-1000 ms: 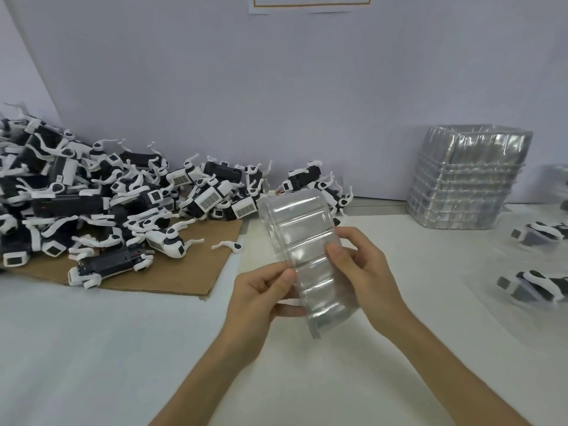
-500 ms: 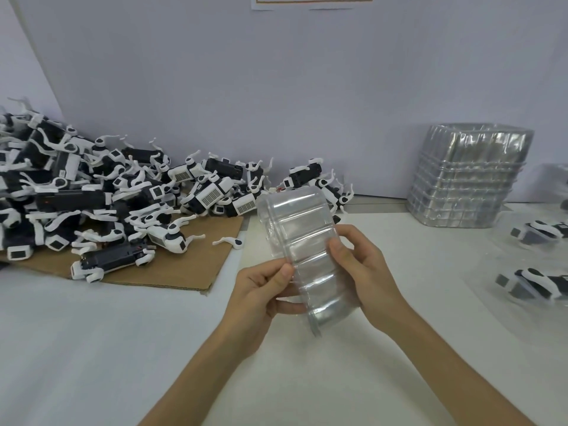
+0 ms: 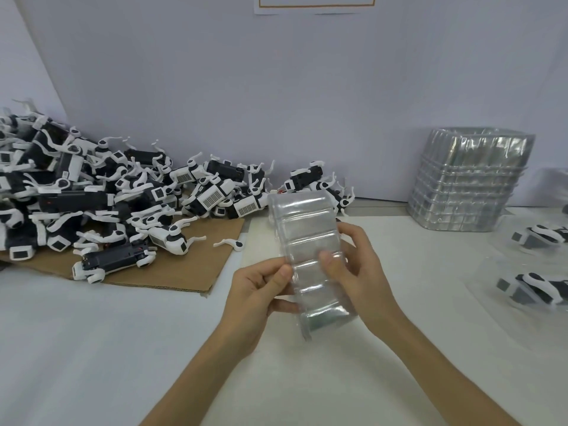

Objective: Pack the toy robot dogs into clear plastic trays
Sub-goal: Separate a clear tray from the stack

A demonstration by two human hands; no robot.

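Both hands, left hand (image 3: 258, 298) and right hand (image 3: 358, 273), pinch a clear tray (image 3: 310, 256) above the white table (image 3: 92, 348). Toy dogs (image 3: 123, 192) heap on cardboard (image 3: 172, 272) at left; stacked trays (image 3: 470, 179) stand right, against a pale wall (image 3: 276, 87).

Tray (image 3: 310, 241): clear, glossy moulded plastic, ribbed, catching highlights. Right of the tray, stack of trays (image 3: 467, 186): the same shiny transparent plastic. Left of the tray, toy dogs (image 3: 123, 195): hard, smooth plastic in white and black; some carry white barcode labels (image 3: 212, 198). Under these, cardboard sheet (image 3: 172, 272): brown, matt, corrugated at its cut edge. Table (image 3: 92, 348) below the tray: white, matt, smooth. Wall (image 3: 276, 103) behind the tray: pale, matt.
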